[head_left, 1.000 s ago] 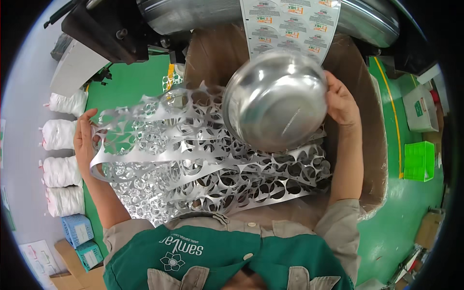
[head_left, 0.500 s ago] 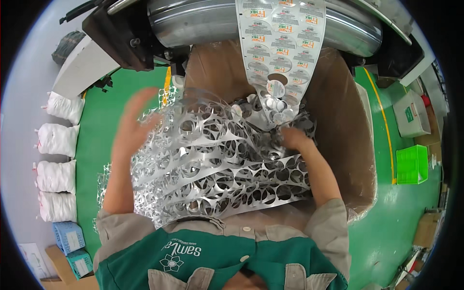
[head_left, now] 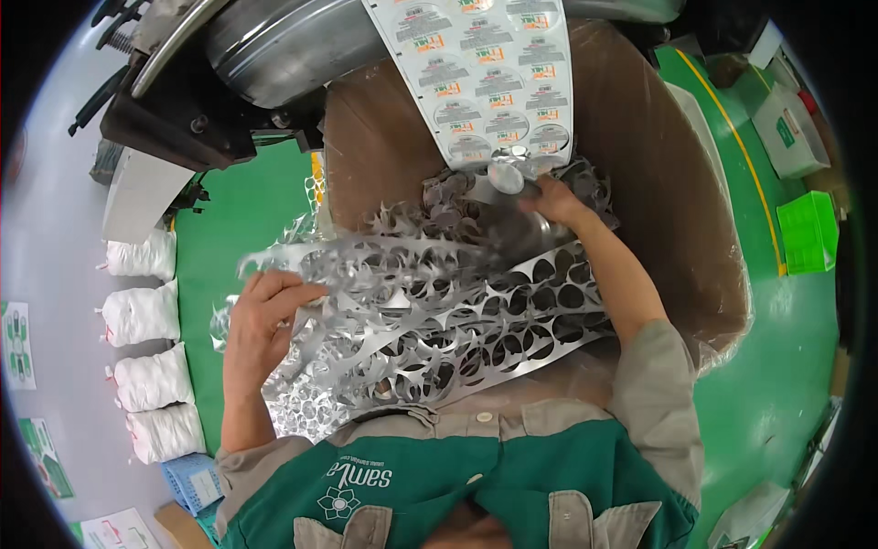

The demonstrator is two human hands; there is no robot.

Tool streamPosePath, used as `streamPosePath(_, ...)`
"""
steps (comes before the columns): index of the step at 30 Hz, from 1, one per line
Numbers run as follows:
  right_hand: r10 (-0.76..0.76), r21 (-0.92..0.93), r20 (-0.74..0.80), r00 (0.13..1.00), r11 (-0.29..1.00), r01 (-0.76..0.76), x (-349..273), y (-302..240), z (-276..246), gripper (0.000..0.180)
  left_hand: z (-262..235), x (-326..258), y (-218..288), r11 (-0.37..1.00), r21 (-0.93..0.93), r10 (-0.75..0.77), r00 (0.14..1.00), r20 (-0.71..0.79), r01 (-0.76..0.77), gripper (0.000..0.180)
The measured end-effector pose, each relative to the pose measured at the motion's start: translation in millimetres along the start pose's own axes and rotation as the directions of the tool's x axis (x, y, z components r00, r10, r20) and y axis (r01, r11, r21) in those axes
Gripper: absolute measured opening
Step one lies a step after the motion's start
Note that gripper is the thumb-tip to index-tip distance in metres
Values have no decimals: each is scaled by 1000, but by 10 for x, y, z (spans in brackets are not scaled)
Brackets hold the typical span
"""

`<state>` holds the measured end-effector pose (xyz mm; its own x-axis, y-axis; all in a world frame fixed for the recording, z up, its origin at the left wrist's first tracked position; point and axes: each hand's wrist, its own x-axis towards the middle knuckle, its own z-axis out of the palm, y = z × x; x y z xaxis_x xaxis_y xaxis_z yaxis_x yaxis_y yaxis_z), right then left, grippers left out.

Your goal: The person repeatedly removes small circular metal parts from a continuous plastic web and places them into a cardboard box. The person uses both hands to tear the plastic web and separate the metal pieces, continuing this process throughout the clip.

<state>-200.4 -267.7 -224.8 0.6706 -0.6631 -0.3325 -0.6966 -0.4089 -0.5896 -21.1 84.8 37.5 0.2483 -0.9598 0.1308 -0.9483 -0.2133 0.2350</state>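
Observation:
My left hand is closed on the edge of a silver foil scrap web, a punched strip full of round holes. The web stretches right across a heap of similar scrap. My right hand is at the lower end of a hanging printed foil sheet, fingers bent together beside a loose round foil lid. What its fingertips grip is hidden. Several loose discs lie in the big brown carton under the sheet.
A metal roller on a dark machine frame spans the top. White bundles line the floor at left, with a blue basket below them. A green crate and a white bin stand at right.
My left hand has come down and closed on the scrap web. My right hand has moved up to the sheet's end, where fewer loose lids show. The whole view has shifted.

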Motion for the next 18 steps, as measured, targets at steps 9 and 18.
streamPosePath(9, -531, -85, 337, 778, 805, 587, -505, -595, -965, 51, -172, -175, -139, 996, -92, -51, 936, -348, 20, 34)
streamPosePath(18, -601, 977, 114, 791, 212, 21, -462, -675, -781, 45, -467, -571, -326, 996, -84, -59, 681, -730, -3, 47)
